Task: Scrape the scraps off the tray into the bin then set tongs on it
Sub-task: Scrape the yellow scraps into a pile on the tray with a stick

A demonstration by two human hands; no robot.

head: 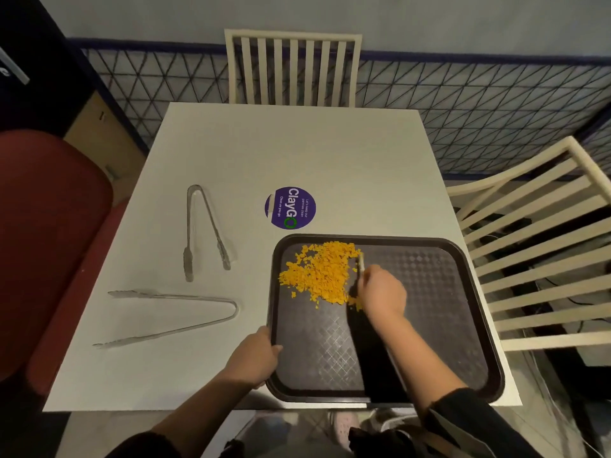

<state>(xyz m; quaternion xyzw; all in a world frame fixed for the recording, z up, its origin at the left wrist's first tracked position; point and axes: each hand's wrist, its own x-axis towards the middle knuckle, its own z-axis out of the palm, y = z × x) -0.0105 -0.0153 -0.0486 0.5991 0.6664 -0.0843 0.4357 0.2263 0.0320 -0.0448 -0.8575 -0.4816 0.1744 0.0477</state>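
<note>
A dark brown tray (429, 292) lies at the table's near right corner. A heap of orange scraps (322, 272) covers its far left part. My right hand (383, 292) grips a thin pale scraper (361, 262) whose edge stands against the right side of the heap. The tray's left rim near the front corner is held by my left hand (256, 357), thumb over the rim. Two metal tongs lie on the table left of the tray: one (205, 231) pointing towards me, the other (172, 315) pointing left.
The white table (297, 153) carries a round purple sticker (290, 208) just beyond the tray. A slatted chair (292, 67) stands at the far side and another (535, 246) at the right. A red bin (49, 233) sits against the table's left edge.
</note>
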